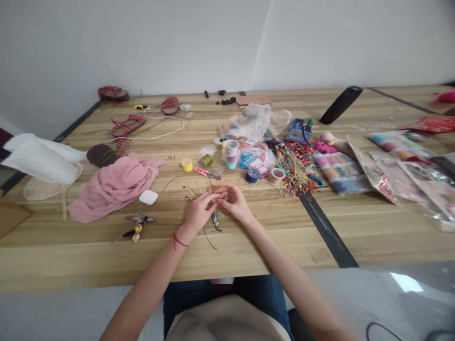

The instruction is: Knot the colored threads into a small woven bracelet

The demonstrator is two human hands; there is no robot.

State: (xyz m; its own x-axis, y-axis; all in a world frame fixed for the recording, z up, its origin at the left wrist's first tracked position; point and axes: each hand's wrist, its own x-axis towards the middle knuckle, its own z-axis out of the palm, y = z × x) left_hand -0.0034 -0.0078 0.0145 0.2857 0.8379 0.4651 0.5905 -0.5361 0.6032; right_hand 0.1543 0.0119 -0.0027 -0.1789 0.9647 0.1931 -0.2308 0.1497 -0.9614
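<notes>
My left hand (pixel 202 208) and my right hand (pixel 232 201) meet over the table, fingertips pinched close together. Between them run thin dark cords, too fine to follow at the fingertips. A small braided cord piece (pixel 215 221) in blue, black and yellow with a red end hangs just below the fingers. Loose yellow and dark threads (pixel 192 192) spread out beside my left hand. Just beyond the hands lie pink thread snips (pixel 202 171), a yellow thread spool (pixel 186 164) and an olive green spool (pixel 206 160).
Right of the hands are a navy spool (pixel 252 175), stacked pastel spools (pixel 232 154) and a heap of colourful cords (pixel 298 166). A pink cloth (pixel 117 187), white case (pixel 148 197) and keys (pixel 138 222) lie left. Bagged supplies (pixel 343 173) cover the far right.
</notes>
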